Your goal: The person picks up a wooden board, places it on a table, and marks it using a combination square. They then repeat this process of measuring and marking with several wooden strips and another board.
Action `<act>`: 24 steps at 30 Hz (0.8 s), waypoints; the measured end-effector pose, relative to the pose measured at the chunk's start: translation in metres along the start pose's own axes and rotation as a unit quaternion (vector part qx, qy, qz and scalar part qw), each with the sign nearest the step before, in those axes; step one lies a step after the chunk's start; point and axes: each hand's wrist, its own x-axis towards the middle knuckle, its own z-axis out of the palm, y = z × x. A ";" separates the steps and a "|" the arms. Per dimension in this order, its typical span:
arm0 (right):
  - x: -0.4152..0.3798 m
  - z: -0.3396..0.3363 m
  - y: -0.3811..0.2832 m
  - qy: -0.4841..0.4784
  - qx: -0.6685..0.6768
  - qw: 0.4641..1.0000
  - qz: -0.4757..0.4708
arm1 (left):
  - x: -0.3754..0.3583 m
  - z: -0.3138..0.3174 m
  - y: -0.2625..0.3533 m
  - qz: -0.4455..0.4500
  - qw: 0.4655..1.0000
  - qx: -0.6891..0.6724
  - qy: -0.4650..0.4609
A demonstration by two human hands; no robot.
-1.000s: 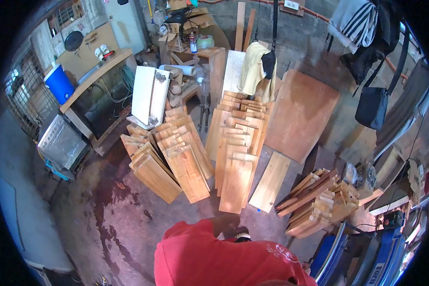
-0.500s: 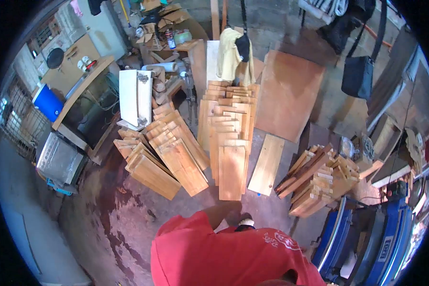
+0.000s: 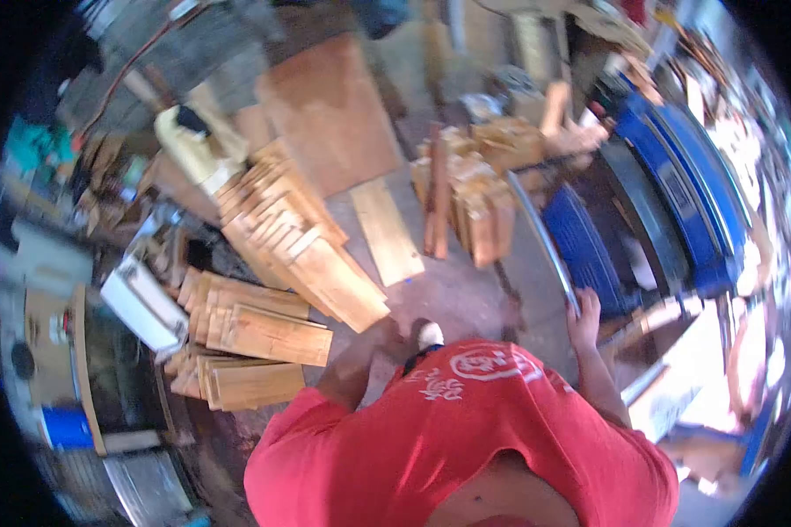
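My right hand (image 3: 584, 314) is at the near end of a long silver rail (image 3: 543, 241), its fingers closed round it, beside a blue machine or cabinet (image 3: 584, 250). My left forearm (image 3: 347, 373) reaches forward past the red shirt; its hand is smeared and dark near the planks' lower end, so its fingers cannot be made out. Ahead lies a long overlapping row of wooden planks (image 3: 338, 277). Two shorter rows, one of planks (image 3: 277, 334) and one of boards (image 3: 257, 385), are at the left.
A single board (image 3: 387, 233) lies on the floor beside a large brown panel (image 3: 330, 114). Stacked wood pieces (image 3: 479, 206) stand left of the blue machine. A white panel (image 3: 143, 303) is at the left, with a blue cooler (image 3: 66, 427) farther off.
The view has turned to the right, bringing the blue machine farther in. My right hand has come into sight on the rail. My left arm now shows farther left.
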 end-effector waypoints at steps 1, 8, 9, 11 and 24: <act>-0.005 -0.006 0.007 0.007 -0.020 1.000 0.012 | -0.015 -0.026 0.031 -0.047 0.995 -0.088 0.000; -0.078 -0.046 0.073 -0.238 -0.094 0.966 0.023 | -0.031 -0.073 0.205 -0.103 0.967 -0.230 -0.032; -0.083 -0.045 0.075 -0.208 -0.091 0.974 -0.006 | -0.033 -0.077 0.227 -0.078 0.968 -0.238 -0.028; -0.087 -0.045 0.079 -0.196 -0.088 0.976 -0.024 | -0.024 -0.054 0.244 -0.035 0.970 -0.241 0.018; -0.063 -0.044 0.076 -0.286 -0.090 0.953 0.039 | 0.070 0.004 0.203 0.009 0.945 -0.325 0.037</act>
